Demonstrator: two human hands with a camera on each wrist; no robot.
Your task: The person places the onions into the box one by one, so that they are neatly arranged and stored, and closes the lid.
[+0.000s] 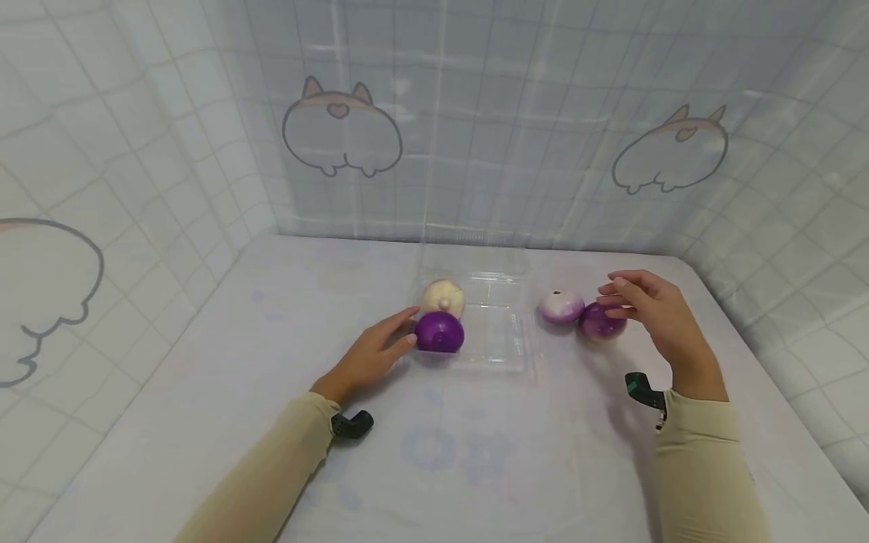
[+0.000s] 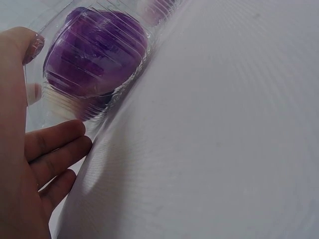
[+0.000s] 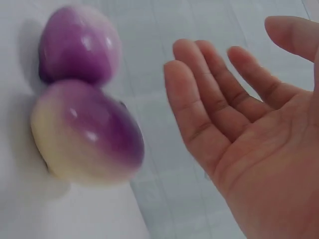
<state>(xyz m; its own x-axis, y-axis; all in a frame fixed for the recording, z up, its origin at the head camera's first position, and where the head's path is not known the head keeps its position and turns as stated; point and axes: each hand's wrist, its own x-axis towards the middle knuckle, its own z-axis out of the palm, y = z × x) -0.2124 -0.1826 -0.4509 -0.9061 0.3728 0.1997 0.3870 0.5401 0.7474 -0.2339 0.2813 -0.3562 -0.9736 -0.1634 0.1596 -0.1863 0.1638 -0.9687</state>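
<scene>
A clear plastic clamshell box lies with its lid folded back on the table. In its left half sit a deep purple onion and, behind it, a cream-coloured onion. My left hand is at the box's left side, fingers fairly straight; its thumb reaches the clear wall beside the purple onion. To the right of the box, a pale purple-and-white onion touches a darker purple-and-cream onion. Above and beside these two hovers my right hand, fingers loosely extended, holding nothing.
The white table spreads around the box. Behind it hangs a tiled-pattern curtain with cartoon animal drawings, and similar sheets enclose both sides. A dark wrist device is on the left wrist, another on the right.
</scene>
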